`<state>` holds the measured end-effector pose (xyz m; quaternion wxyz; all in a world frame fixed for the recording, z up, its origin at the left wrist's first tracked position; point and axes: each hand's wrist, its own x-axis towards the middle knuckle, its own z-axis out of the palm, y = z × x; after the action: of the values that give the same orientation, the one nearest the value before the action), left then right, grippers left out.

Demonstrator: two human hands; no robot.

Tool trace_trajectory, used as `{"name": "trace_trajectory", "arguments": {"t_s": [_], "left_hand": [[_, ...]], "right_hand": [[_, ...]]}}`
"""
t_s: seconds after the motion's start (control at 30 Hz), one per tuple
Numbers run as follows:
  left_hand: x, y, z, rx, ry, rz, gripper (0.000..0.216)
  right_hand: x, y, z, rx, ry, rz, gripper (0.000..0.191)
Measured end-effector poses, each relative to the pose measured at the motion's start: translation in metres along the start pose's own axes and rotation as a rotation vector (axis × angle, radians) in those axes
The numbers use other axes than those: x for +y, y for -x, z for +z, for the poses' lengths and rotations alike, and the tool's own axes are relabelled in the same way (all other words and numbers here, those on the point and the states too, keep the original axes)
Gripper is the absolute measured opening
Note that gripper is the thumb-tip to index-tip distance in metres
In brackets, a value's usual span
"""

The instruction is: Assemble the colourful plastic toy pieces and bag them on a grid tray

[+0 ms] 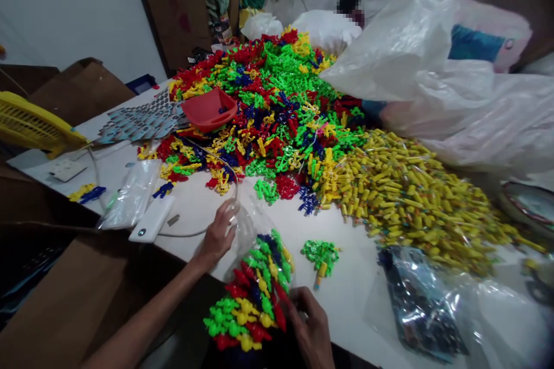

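Observation:
A clear plastic bag [246, 230] filled with small red, green, yellow and blue plastic toy pieces [255, 294] lies at the table's near edge. My left hand [220, 233] has its fingers closed on the loose, see-through end of this bag. Against the bag's filled right side, my right hand [309, 323] curls its thumb and fingers around a red piece at its edge; whether that piece is inside the plastic is unclear. Just right of the bag, a small cluster of green pieces [320, 255] with a yellow tube [321, 274] rests on the white table [346, 305].
A large heap of mixed coloured pieces [268, 121] covers the back, with a red scoop [210, 109] on it. Yellow tubes [402, 196] pile at right beside packed clear bags [424, 305]. Left are a white power bank-like block [152, 220], flat plastic bags [132, 193] and printed cards [142, 118].

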<state>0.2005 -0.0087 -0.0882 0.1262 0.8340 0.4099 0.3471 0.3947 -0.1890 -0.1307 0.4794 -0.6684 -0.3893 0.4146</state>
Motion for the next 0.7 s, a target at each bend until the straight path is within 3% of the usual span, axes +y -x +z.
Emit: {"name": "trace_trajectory", "arguments": {"t_s": [0.1, 0.17, 0.3, 0.5, 0.57, 0.67, 0.7], "left_hand": [[-0.003, 0.045, -0.011, -0.375, 0.240, 0.027, 0.042], [0.001, 0.062, -0.015, -0.504, 0.380, -0.070, 0.043], [0.015, 0.063, -0.005, -0.430, 0.463, -0.314, 0.037], [0.009, 0.058, 0.013, -0.269, 0.533, -0.353, 0.027], [0.002, 0.061, 0.016, -0.197, 0.520, -0.425, 0.036], [-0.008, 0.068, 0.026, -0.293, 0.525, -0.530, 0.037], [-0.011, 0.071, 0.030, -0.258, 0.529, -0.571, 0.034]], "right_hand": [[0.008, 0.010, 0.006, -0.021, 0.016, -0.018, 0.027], [0.014, 0.012, 0.011, -0.025, 0.021, -0.030, 0.027], [0.017, 0.009, 0.016, 0.004, 0.090, -0.066, 0.029], [0.010, 0.003, 0.017, 0.062, 0.110, -0.088, 0.030], [0.008, 0.003, 0.018, 0.087, 0.145, -0.105, 0.030], [0.007, 0.002, 0.018, 0.127, 0.206, -0.106, 0.029], [0.007, 0.001, 0.019, 0.140, 0.221, -0.108, 0.028]]}}
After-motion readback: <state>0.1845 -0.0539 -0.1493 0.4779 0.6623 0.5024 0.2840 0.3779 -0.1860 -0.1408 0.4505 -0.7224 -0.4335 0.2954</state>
